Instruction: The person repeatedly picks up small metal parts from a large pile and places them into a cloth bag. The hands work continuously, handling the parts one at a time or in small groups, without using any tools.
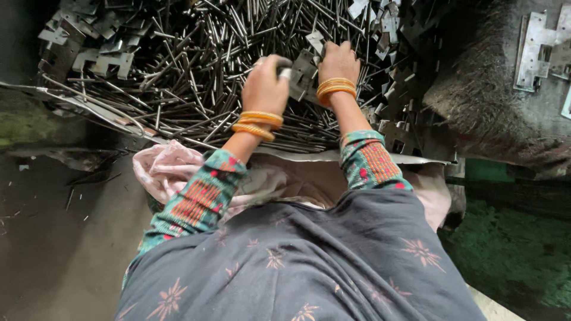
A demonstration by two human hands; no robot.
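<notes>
Your left hand (264, 86) is closed around a small metal piece, hard to make out, and your right hand (338, 62) pinches a flat plate (304, 70) between them, right over the far pile of rods (196, 71). The plate looks stiff, thin and light, probably sharp along its stamped edges, so grip it by the flat faces. The rods look slick and likely to roll; take them mid-length. More plates (538, 50) lie far right.

Rods (196, 71) and plates (101, 59) are all dull grey steel. Bangles (257, 123) are orange-yellow. Sleeves (196, 202) teal with red-orange stitched panels, skirt (309, 261) dark grey with peach star flowers, cloth (160, 169) pale pink.
</notes>
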